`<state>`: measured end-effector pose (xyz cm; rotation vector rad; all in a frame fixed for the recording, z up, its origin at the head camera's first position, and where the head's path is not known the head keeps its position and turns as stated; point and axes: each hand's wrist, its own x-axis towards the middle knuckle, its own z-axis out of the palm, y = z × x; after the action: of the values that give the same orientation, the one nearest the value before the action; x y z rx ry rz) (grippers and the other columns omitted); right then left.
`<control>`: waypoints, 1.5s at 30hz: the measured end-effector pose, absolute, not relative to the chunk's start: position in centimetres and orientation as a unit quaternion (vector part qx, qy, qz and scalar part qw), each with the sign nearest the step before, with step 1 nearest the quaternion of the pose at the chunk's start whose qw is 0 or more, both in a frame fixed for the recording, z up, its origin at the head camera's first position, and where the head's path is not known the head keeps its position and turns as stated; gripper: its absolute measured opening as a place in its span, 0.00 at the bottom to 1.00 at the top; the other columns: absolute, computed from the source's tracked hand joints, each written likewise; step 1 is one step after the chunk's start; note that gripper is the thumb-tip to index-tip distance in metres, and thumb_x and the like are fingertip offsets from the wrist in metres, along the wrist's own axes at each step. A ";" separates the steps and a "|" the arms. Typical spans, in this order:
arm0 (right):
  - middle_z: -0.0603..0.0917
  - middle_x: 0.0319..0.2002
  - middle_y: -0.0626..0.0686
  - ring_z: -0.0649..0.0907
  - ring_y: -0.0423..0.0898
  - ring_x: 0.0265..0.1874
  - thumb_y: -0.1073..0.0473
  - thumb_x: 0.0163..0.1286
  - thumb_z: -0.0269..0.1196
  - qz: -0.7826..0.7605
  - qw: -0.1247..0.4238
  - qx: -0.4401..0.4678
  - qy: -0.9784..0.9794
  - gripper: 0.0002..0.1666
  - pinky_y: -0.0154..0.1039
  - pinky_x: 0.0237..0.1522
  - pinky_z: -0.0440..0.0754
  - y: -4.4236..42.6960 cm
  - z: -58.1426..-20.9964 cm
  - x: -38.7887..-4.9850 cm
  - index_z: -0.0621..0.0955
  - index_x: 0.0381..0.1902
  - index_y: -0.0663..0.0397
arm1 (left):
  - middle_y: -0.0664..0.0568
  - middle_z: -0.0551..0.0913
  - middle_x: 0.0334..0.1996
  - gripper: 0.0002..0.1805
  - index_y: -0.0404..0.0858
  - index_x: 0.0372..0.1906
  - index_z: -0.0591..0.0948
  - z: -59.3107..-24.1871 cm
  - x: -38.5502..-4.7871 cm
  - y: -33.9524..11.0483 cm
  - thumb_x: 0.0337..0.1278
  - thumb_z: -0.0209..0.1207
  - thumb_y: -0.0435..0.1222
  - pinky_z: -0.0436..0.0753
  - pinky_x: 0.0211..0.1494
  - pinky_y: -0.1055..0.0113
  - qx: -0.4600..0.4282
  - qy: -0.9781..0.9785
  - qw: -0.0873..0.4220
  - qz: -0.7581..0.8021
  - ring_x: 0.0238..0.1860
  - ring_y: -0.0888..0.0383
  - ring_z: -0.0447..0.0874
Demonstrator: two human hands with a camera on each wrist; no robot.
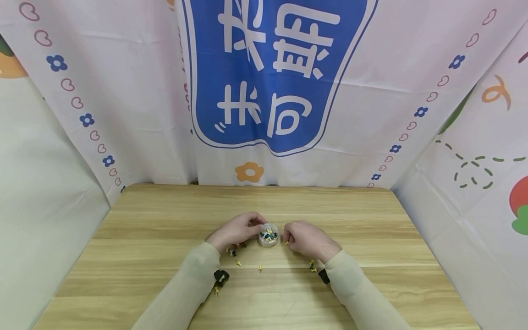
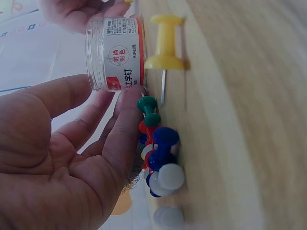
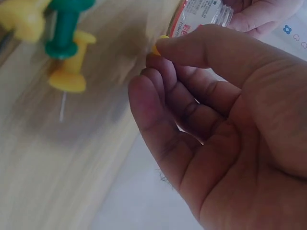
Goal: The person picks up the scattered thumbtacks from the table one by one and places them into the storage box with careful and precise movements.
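A small clear plastic jar (image 1: 269, 244) with a printed label stands upright on the table, holding several coloured push pins (image 1: 269, 235). My left hand (image 1: 237, 230) steadies it from the left, thumb and fingers on its sides. Just right of the jar, my right hand (image 1: 308, 239) pinches a yellow push pin (image 3: 156, 47) between thumb and fingertips; most of the pin is covered. In the left wrist view, a green push pin (image 2: 149, 110), a blue one (image 2: 164, 148) and others lie beside the left hand.
More push pins lie on the wooden table (image 1: 264, 302): a yellow one (image 1: 260, 268) in front of the jar, another yellow one (image 1: 217, 291) near the left wrist, and a green one (image 3: 64, 24) among yellow ones by the right wrist. A printed curtain (image 1: 363, 137) hangs behind.
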<state>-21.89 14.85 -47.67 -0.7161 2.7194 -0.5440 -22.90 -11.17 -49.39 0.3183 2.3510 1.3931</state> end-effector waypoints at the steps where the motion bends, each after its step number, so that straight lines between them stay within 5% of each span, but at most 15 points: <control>1: 0.93 0.42 0.51 0.84 0.41 0.36 0.75 0.72 0.72 -0.189 0.135 -0.247 0.941 0.12 0.39 0.41 0.88 14.9 -47.6 -21.9 0.91 0.45 0.55 | 0.44 0.91 0.60 0.12 0.38 0.63 0.89 -49.4 -22.9 -11.2 0.89 0.65 0.37 0.89 0.60 0.61 0.114 0.839 0.193 0.495 0.56 0.55 0.89; 26: 0.95 0.46 0.51 0.92 0.48 0.48 0.68 0.78 0.77 -0.150 -0.005 -0.357 0.922 0.06 0.45 0.56 0.95 13.4 -47.1 -21.5 0.92 0.49 0.55 | 0.45 0.92 0.60 0.12 0.40 0.64 0.89 -49.3 -22.9 -11.2 0.90 0.65 0.39 0.90 0.61 0.59 0.121 0.846 0.189 0.484 0.56 0.55 0.88; 31: 0.96 0.49 0.52 0.93 0.51 0.52 0.66 0.79 0.77 -0.153 -0.001 -0.354 0.923 0.06 0.48 0.60 0.95 13.4 -47.0 -21.6 0.93 0.51 0.56 | 0.45 0.92 0.60 0.12 0.40 0.64 0.89 -49.4 -22.9 -11.3 0.90 0.65 0.40 0.90 0.62 0.59 0.122 0.847 0.189 0.482 0.56 0.55 0.88; 45: 0.94 0.44 0.50 0.90 0.44 0.44 0.68 0.79 0.75 -0.149 0.054 -0.360 0.919 0.04 0.43 0.52 0.92 16.2 -45.0 -22.3 0.92 0.48 0.56 | 0.44 0.91 0.62 0.12 0.38 0.64 0.89 -49.5 -22.9 -11.1 0.89 0.64 0.37 0.93 0.65 0.57 0.110 0.834 0.197 0.503 0.58 0.55 0.90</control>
<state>-22.30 16.23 -44.97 -1.0931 2.7941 -0.4533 -22.90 -11.14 -49.53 0.3091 2.3343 1.4089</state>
